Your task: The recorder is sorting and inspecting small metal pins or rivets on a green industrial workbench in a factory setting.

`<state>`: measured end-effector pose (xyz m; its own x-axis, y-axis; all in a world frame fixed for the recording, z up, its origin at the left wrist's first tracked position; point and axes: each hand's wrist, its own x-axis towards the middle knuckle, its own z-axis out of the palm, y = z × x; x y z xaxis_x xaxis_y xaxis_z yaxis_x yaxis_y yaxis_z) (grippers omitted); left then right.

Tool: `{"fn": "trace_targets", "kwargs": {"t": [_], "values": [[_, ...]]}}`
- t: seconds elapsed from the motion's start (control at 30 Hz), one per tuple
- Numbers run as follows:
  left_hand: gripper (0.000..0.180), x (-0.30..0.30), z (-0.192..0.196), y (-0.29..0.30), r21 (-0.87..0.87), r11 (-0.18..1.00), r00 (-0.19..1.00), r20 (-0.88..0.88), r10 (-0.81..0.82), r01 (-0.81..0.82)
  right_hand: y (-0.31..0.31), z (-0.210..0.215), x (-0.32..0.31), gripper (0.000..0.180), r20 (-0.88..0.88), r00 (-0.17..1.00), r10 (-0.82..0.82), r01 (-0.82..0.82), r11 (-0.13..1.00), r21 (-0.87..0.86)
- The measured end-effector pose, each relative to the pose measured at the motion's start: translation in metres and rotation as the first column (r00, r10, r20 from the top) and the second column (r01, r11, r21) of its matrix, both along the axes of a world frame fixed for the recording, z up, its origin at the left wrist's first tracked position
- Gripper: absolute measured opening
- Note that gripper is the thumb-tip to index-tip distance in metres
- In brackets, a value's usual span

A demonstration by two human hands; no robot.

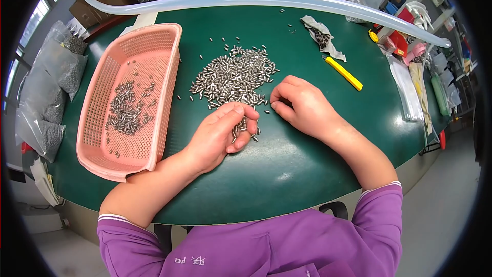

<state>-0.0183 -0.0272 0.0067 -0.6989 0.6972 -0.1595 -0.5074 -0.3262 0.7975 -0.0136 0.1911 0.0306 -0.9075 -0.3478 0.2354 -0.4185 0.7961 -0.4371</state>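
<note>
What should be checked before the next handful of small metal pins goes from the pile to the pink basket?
1. Left hand cupped and holding pins: ok.
2. Right hand at the edge of the pin pile: ok, fingers curled; whether it holds pins, cannot tell.
3. Pink basket beside the left hand, with room: ok.
4. Stray pins scattered around the pile: not ok.
5. Yellow utility knife away from both hands: ok.
</note>
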Motion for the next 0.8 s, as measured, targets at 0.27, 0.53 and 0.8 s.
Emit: {"fn": "trace_targets", "kwargs": {"t": [0.27,0.53,0.8], "values": [[0.025,0.0,0.0,0.001,0.011,1.0,1.0,-0.016,-0.017,0.017,0.032,0.007,-0.031,0.038,-0.383,0.821,-0.423,0.288,0.887,-0.362],[0.025,0.0,-0.001,0.001,0.011,1.0,1.0,-0.005,-0.011,0.011,0.004,-0.004,-0.011,0.013,-0.147,0.982,0.12,-0.13,0.99,-0.057],[0.025,-0.001,0.0,0.001,0.002,1.0,1.0,0.006,-0.006,0.006,0.002,-0.007,-0.009,0.015,-0.093,0.995,0.038,-0.043,0.997,-0.059]]}}
